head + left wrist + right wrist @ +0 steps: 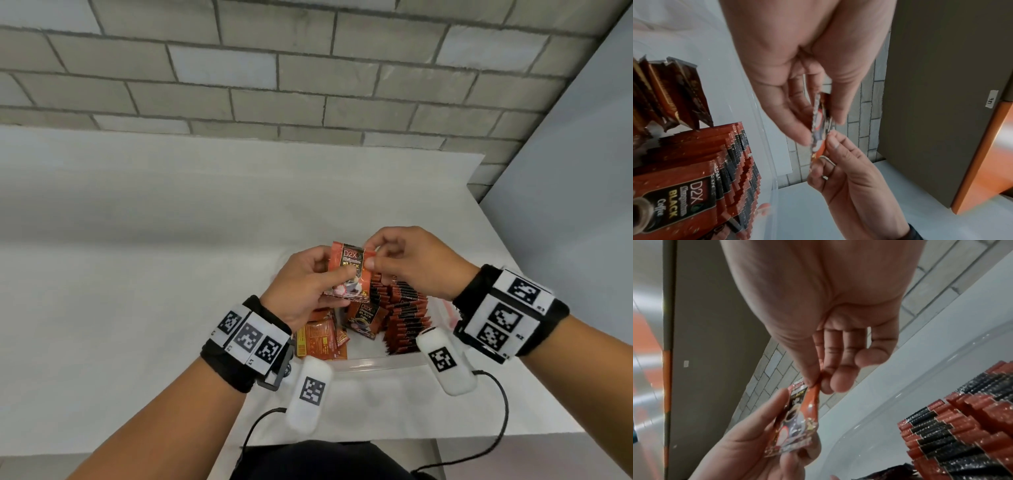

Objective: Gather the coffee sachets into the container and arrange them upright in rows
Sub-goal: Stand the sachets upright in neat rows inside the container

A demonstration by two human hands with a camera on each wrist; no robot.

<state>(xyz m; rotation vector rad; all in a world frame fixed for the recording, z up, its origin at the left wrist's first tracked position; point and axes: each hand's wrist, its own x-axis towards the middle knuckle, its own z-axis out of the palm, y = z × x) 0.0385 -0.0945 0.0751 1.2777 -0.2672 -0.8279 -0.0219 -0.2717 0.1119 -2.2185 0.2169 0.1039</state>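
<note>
Both hands hold one coffee sachet (pixel 349 270) up in the air above the clear plastic container (pixel 376 364). The left hand (pixel 305 291) grips its lower left part between thumb and curled fingers, while the right hand (pixel 407 260) pinches its upper right edge with thumb and forefinger. Below, in the right part of the container, a long row of sachets (pixel 406 315) stands on edge, packed tight; another sachet (pixel 364 320) leans face-up beside it, and a few sachets (pixel 318 337) lie flat at the left. The step looks like squaring this sachet before slotting it in. To do it well, I would keep the pinch near the top seam, turn the printed face the same way as the standing row, and lower it straight down against a neighbour so it has support and does not topple the others
</note>
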